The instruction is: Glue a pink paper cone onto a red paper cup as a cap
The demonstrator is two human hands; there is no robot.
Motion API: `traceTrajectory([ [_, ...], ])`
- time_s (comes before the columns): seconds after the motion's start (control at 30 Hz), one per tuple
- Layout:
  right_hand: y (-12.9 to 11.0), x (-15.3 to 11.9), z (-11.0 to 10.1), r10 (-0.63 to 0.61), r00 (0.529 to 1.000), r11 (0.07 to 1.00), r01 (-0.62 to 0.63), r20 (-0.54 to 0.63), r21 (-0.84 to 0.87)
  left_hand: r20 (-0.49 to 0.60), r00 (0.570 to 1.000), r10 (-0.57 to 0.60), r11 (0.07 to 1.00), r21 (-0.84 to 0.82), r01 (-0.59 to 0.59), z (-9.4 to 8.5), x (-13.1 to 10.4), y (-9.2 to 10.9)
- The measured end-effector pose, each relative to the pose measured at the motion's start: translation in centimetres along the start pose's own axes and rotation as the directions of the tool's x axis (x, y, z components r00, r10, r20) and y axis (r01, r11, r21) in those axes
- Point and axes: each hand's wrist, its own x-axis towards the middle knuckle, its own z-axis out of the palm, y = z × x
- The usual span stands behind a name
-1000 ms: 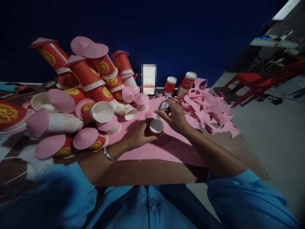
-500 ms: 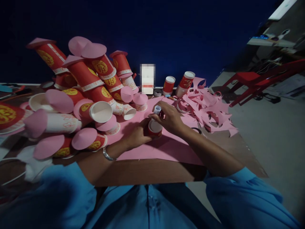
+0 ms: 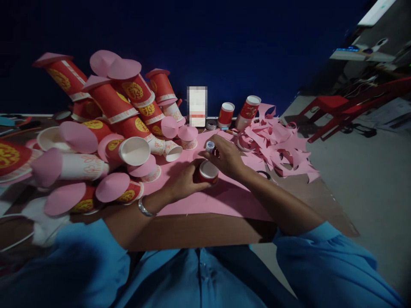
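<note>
A dark blue partition (image 3: 224, 51) rises behind the brown wooden table (image 3: 180, 233), whose near edge runs in front of the person's blue shirt (image 3: 199, 273). Grey floor (image 3: 366, 184) shows at the right, with a red chair (image 3: 327, 105) standing on it, beyond the table. On the table lies a broad pink sheet (image 3: 221, 201). Red and white paper cups with cone-shaped pink tops (image 3: 112, 100) crowd the left side; cut pink scraps (image 3: 279, 149) heap on the right, near two topless red cups (image 3: 226, 114). The left hand (image 3: 186, 182) curls its fingers and thumb around a small red cup (image 3: 208, 171), upright over the sheet. Just beyond that cup, the right hand (image 3: 226, 158) pinches a small white-capped tube (image 3: 210, 146) between thumb and bent fingers.
</note>
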Motion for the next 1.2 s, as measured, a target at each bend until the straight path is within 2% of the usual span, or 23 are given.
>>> traceTrajectory([
  [0.1, 0.4, -0.1, -0.1, 0.024, 0.995, 0.997, -0.018, -0.094, 0.069, -0.044, 0.999, -0.006, 0.998, 0.057, 0.009, -0.1, -0.1, -0.1],
  [0.17, 0.5, -0.1, -0.4, 0.077, 0.986, 0.982, -0.049, -0.148, 0.183, -0.093, 0.996, -0.006, 0.993, 0.117, 0.017, -0.2, -0.1, -0.1],
  [0.23, 0.3, -0.2, -0.7, 0.147, 0.977, 0.948, -0.094, -0.155, 0.305, -0.110, 0.994, 0.009, 0.987, 0.161, 0.009, -0.3, -0.1, -0.1],
  [0.3, -0.2, -0.4, -1.0, 0.176, 0.976, 0.929, -0.122, -0.126, 0.349, -0.091, 0.995, 0.043, 0.986, 0.167, -0.028, -0.2, 0.0, -0.2],
  [0.37, -0.9, -0.6, -1.2, 0.114, 0.988, 0.949, -0.078, -0.103, 0.305, -0.088, 0.993, 0.078, 0.988, 0.141, -0.065, 0.0, 0.2, -0.5],
  [0.5, -2.2, -1.0, -1.2, -0.113, 0.988, 0.972, 0.132, -0.104, 0.196, -0.153, 0.986, 0.067, 0.987, 0.152, -0.043, 0.8, 0.8, -1.5],
  [0.57, -2.6, -1.2, -1.2, -0.142, 0.984, 0.971, 0.161, -0.110, 0.180, -0.136, 0.988, 0.078, 0.978, 0.202, -0.049, 1.0, 1.1, -1.9],
  [0.73, -2.6, -1.5, -1.8, -0.009, 0.996, 0.981, 0.025, -0.086, 0.191, -0.246, 0.967, 0.075, 0.976, 0.218, -0.020, 1.0, 1.4, -2.6],
  [0.83, -2.2, -1.5, -2.2, 0.013, 0.996, 0.985, 0.002, -0.090, 0.171, -0.294, 0.950, 0.103, 0.981, 0.188, -0.048, 0.8, 1.2, -2.5],
  [0.9, -1.7, -1.6, -2.3, 0.025, 0.992, 0.989, -0.007, -0.123, 0.150, -0.289, 0.953, 0.088, 0.983, 0.177, -0.037, 0.6, 0.9, -2.0],
  [1.0, -1.1, -1.6, -2.2, 0.072, 0.984, 0.988, -0.048, -0.165, 0.149, -0.202, 0.979, 0.001, 0.982, 0.185, 0.037, 0.1, 0.4, -0.7],
  [1.2, -1.2, -2.1, -1.3, 0.089, 0.988, 0.985, -0.068, -0.125, 0.158, -0.178, 0.975, -0.131, 0.979, 0.130, 0.155, -0.3, -0.2, 1.2],
])
